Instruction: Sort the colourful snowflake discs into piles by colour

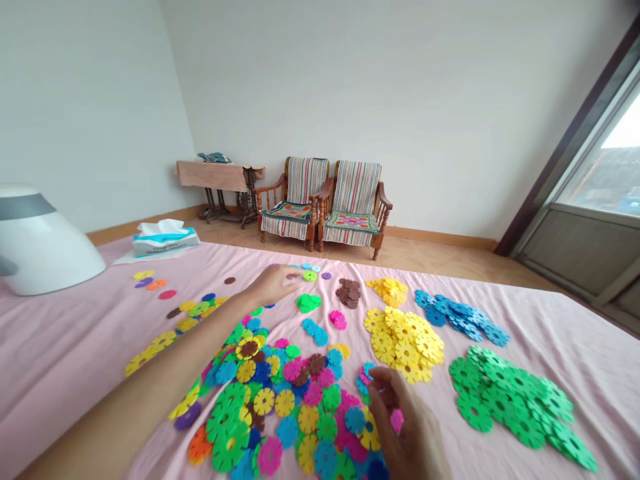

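Observation:
My left hand point(274, 284) reaches to the far part of the cloth, fingers stretched out beside a lime green flower-shaped disc point(310, 275) and small light blue discs. Whether its fingertips touch a blue disc is hard to make out. My right hand point(407, 423) hovers at the right edge of a mixed heap of coloured discs point(285, 403), fingers bent with a gap between thumb and forefinger. A pink disc point(397, 421) shows in that gap; I see no firm grip on it. Just left of its fingertips lie pink and blue discs point(365, 377).
Sorted piles lie to the right: yellow point(404, 341), blue point(460, 316), green point(515, 397); brown discs point(349, 293) are farther back. A tissue box point(166, 241) and a white appliance point(45, 247) stand left on the pink cloth point(565, 333). Two wooden chairs point(350, 200) stand beyond.

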Action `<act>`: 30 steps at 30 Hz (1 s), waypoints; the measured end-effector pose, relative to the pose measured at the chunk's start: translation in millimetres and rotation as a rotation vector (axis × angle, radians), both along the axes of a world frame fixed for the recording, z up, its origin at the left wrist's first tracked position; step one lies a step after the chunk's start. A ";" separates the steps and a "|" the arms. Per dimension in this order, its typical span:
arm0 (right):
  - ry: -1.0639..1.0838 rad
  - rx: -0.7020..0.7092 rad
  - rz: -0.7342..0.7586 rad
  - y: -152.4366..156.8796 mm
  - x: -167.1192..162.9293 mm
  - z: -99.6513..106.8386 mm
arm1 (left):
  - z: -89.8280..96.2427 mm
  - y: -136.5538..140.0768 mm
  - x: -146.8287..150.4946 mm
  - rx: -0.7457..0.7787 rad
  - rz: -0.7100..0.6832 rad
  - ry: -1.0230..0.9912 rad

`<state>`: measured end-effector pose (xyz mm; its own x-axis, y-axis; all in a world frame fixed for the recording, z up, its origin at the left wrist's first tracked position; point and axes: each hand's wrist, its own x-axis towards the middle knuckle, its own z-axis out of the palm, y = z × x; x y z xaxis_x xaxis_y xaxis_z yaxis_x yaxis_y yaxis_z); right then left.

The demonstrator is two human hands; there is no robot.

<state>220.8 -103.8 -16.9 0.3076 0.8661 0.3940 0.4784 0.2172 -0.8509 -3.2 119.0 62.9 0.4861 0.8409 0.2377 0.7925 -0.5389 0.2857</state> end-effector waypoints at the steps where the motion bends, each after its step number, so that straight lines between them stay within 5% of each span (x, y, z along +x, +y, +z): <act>1: -0.008 -0.007 0.013 -0.6 -0.5 0.5 | 1.9 -14.8 -11.1 -0.015 -0.024 0.000; 5: -0.048 -0.032 0.054 -1.8 -2.0 0.3 | 5.3 -70.3 -54.5 -0.094 -0.180 0.038; 11: -0.131 -0.044 0.086 -1.3 1.8 3.2 | -5.3 -116.1 -89.4 -0.145 -0.038 0.114; 30: -0.136 -0.042 0.107 2.0 6.9 5.9 | -27.0 -132.6 -34.3 -0.084 -0.086 -0.050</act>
<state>227.8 -101.8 -10.9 0.1592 0.9076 0.3884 0.5657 0.2386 -0.7894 -37.5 -13.7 35.9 0.5466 0.8147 0.1937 0.7283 -0.5766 0.3703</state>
